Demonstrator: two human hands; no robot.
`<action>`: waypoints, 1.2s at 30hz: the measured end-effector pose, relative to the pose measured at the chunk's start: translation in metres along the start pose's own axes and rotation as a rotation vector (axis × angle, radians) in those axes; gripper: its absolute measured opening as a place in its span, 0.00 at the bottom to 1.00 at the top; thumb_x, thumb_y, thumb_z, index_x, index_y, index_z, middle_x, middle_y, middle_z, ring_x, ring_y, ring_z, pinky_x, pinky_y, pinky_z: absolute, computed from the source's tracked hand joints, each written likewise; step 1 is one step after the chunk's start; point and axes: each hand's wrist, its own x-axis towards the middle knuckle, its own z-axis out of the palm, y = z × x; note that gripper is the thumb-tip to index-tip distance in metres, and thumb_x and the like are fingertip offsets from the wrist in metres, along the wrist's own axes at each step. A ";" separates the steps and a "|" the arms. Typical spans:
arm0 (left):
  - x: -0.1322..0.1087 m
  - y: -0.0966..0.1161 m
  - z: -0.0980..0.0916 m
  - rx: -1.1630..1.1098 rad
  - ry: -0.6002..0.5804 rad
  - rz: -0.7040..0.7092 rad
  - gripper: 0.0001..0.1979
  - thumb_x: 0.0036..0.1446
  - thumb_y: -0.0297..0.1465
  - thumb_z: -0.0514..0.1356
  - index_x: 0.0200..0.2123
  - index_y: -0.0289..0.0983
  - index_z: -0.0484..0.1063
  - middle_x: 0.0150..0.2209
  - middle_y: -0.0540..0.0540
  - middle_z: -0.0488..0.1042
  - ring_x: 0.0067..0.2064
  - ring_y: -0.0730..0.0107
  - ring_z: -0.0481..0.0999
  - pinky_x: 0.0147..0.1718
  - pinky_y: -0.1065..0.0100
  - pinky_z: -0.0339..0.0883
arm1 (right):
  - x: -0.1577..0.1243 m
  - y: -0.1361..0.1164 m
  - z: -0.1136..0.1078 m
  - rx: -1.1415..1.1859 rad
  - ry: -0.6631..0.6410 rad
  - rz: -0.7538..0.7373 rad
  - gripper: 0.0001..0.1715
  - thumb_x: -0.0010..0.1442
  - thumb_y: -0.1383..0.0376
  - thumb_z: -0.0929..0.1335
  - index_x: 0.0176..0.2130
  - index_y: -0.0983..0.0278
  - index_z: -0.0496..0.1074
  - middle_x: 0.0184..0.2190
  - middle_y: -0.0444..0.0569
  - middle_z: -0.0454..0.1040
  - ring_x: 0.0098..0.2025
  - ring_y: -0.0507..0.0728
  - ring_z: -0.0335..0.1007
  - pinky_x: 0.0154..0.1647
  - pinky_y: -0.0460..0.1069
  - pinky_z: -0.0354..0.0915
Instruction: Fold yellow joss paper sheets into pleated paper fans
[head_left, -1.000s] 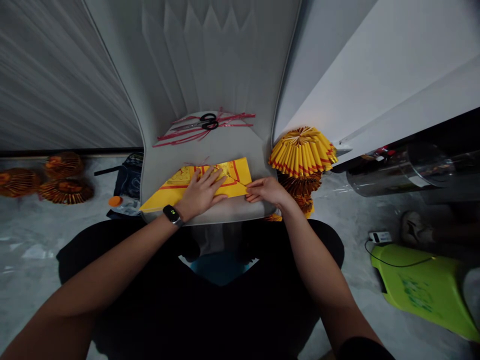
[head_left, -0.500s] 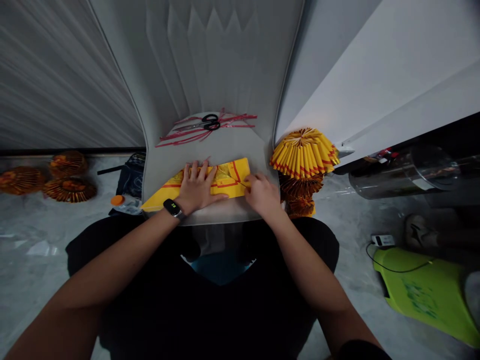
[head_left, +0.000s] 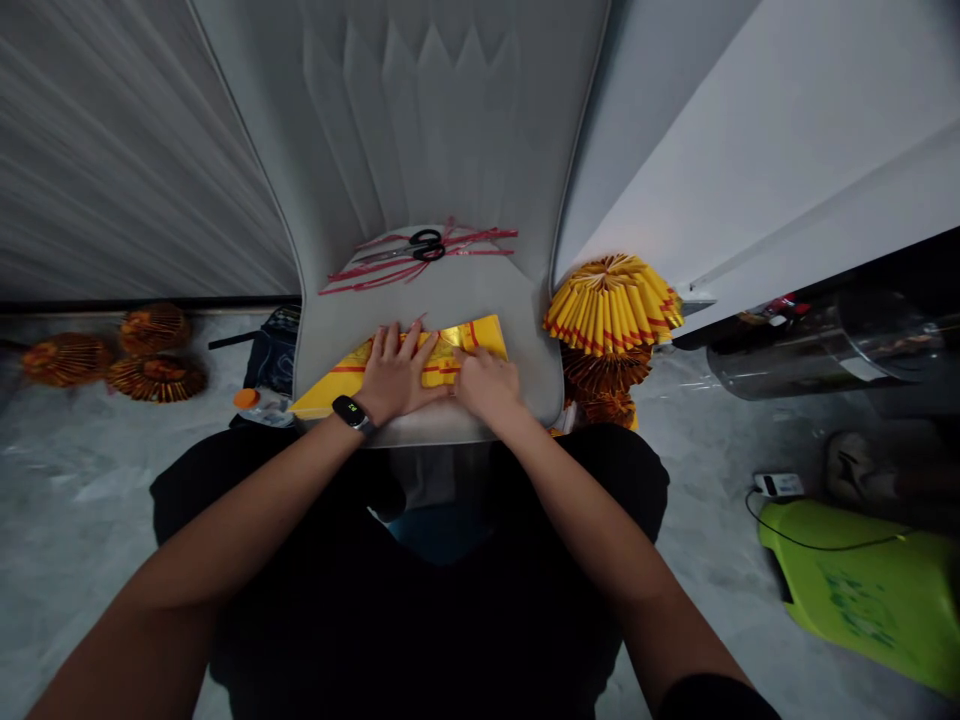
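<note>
A folded sheet of yellow paper [head_left: 491,335] with red lines and gold patches lies aslant across the front of the grey chair seat [head_left: 517,300]. Pressed flat on its middle is my left hand [head_left: 392,375], fingers spread, a dark watch on the wrist. My right hand [head_left: 486,383] rests on the right part of the paper, close to the left thumb. Its fingers are curled together at the sheet, and the fingertips are partly hidden. Further back on the seat, black-handled scissors [head_left: 427,245] lie among thin red strips [head_left: 480,237].
Pleated yellow paper fans [head_left: 611,305] are stacked right of the chair. Several round pleated pieces [head_left: 156,378] sit on the floor at left, near an orange-capped bottle [head_left: 259,403]. A green stool-like object [head_left: 855,590] with a cable stands at lower right, near a shoe [head_left: 851,468].
My right hand has slid left along the paper from its right end towards my left hand. The left hand stays spread on the sheet. The view has shifted slightly.
</note>
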 end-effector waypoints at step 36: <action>0.030 0.031 -0.017 -0.187 -0.109 0.423 0.27 0.63 0.26 0.56 0.65 0.40 0.72 0.55 0.37 0.69 0.60 0.49 0.70 0.62 0.49 0.66 | -0.019 0.094 -0.004 0.678 0.347 0.098 0.17 0.61 0.64 0.66 0.44 0.63 0.83 0.34 0.48 0.82 0.32 0.56 0.74 0.39 0.50 0.68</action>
